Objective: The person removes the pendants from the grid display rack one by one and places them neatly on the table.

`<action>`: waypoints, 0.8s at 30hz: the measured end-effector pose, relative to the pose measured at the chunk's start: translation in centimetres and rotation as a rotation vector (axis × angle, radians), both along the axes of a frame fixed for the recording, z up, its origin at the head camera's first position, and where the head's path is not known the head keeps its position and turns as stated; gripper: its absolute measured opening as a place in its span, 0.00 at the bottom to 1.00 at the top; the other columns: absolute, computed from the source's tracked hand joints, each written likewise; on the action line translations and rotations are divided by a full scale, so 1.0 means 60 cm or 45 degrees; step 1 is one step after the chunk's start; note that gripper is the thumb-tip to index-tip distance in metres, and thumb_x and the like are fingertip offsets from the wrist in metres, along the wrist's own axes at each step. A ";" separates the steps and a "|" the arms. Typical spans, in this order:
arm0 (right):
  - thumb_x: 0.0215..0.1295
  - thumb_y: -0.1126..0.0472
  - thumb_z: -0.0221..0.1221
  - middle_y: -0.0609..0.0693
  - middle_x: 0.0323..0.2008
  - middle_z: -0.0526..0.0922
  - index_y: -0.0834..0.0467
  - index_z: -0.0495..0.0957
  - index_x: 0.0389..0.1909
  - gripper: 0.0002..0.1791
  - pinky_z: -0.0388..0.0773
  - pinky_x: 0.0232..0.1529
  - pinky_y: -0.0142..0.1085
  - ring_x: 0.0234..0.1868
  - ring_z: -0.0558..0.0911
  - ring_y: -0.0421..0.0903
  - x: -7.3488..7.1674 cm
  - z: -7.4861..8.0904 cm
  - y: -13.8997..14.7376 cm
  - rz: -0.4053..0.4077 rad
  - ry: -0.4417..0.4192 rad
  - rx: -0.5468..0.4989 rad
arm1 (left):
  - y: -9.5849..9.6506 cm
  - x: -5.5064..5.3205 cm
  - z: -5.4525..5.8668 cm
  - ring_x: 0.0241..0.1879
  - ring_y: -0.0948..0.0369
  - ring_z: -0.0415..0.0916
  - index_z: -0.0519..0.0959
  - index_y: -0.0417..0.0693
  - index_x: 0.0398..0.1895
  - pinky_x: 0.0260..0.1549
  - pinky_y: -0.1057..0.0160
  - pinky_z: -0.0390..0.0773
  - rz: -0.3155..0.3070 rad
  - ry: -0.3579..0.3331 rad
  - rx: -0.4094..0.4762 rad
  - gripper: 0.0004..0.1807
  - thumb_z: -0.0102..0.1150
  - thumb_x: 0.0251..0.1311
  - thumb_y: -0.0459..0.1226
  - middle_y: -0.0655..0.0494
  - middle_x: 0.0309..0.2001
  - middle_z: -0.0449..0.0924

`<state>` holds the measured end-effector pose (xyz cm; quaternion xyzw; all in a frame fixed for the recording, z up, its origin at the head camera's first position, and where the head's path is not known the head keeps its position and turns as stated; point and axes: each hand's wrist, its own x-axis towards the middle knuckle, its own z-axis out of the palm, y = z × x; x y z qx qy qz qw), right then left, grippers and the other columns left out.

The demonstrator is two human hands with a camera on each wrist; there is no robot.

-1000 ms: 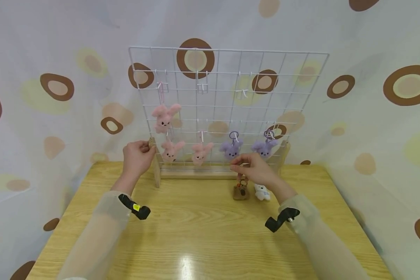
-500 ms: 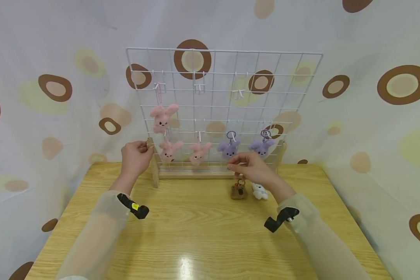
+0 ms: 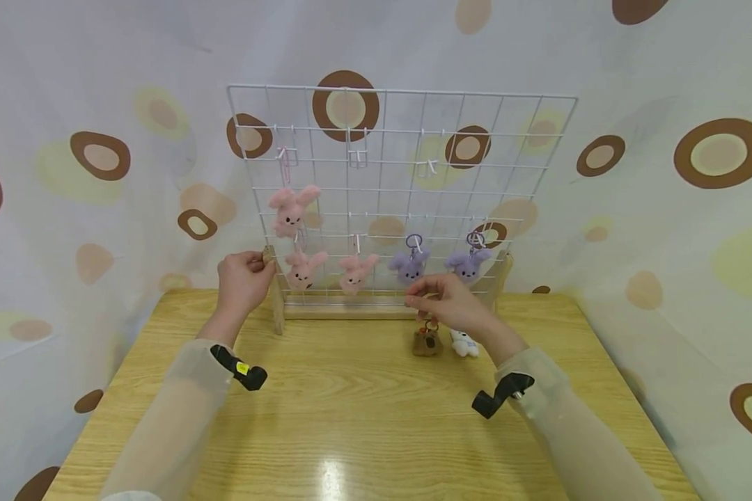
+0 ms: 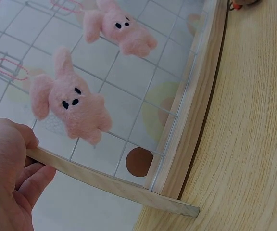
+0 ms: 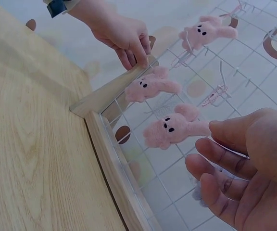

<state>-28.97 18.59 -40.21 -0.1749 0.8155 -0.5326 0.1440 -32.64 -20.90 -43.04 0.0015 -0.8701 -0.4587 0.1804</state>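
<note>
My left hand (image 3: 244, 282) pinches the wooden side post (image 4: 114, 185) of a white wire grid rack (image 3: 401, 91); the left wrist view shows thumb and fingers on either side of it. In front of the lower right part hovers my right hand (image 3: 451, 303), its fingers loosely bent and holding nothing. Just behind it hangs a purple plush bunny keychain (image 3: 409, 266), with another purple bunny (image 3: 468, 263) to the right. Three pink plush bunnies hang at left: one higher (image 3: 291, 212), two lower (image 3: 303, 270) (image 3: 356, 274).
On the wooden table (image 3: 351, 396), below my right hand, lie a brown plush keychain (image 3: 427, 342) and a white plush toy (image 3: 465, 344), partly hidden by the hand. Bare hooks (image 3: 358, 156) sit higher on the grid. A patterned curtain (image 3: 131, 69) surrounds the table.
The head view has shifted slightly, so everything sits a little further left than a second ago. Both hands keep nearly the same places on and before the rack.
</note>
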 end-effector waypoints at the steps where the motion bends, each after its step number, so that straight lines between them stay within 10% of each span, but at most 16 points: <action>1: 0.77 0.60 0.63 0.56 0.40 0.85 0.63 0.85 0.50 0.10 0.81 0.26 0.38 0.32 0.84 0.50 0.000 0.000 0.000 0.001 -0.002 -0.001 | 0.000 0.001 0.000 0.45 0.44 0.89 0.86 0.27 0.49 0.44 0.45 0.87 0.000 -0.003 0.002 0.16 0.64 0.71 0.35 0.34 0.42 0.88; 24: 0.78 0.58 0.63 0.58 0.43 0.84 0.62 0.84 0.51 0.12 0.80 0.26 0.37 0.34 0.86 0.59 -0.009 0.030 -0.014 0.034 0.068 -0.010 | 0.000 0.001 0.001 0.46 0.45 0.89 0.86 0.28 0.51 0.45 0.46 0.87 0.005 -0.019 0.005 0.17 0.63 0.71 0.36 0.35 0.44 0.89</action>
